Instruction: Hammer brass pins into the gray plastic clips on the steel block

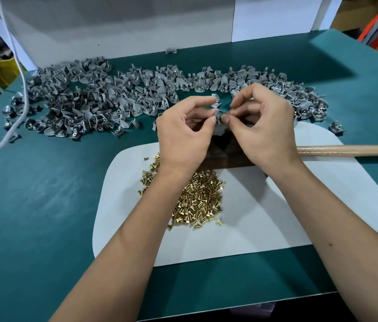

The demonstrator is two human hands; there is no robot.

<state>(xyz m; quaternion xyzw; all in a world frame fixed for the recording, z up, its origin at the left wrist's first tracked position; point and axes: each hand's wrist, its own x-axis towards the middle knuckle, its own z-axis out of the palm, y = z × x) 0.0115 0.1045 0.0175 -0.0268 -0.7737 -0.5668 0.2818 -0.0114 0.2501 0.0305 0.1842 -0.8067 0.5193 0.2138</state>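
Observation:
Both hands meet above the dark steel block (224, 156), which lies on a white mat (311, 205). My left hand (184, 135) pinches a gray plastic clip (218, 117) between thumb and forefinger. My right hand (263, 126) pinches at the same clip from the right; whether a brass pin sits in those fingers is too small to tell. A heap of brass pins (197, 198) lies on the mat below my left wrist. The hammer's wooden handle (350, 150) lies on the mat to the right, with its head hidden behind my right hand.
A wide band of loose gray clips (104, 98) covers the green table (44, 205) behind the hands. A white cable (22, 89) hangs down at the left. A white board (137, 26) stands at the back.

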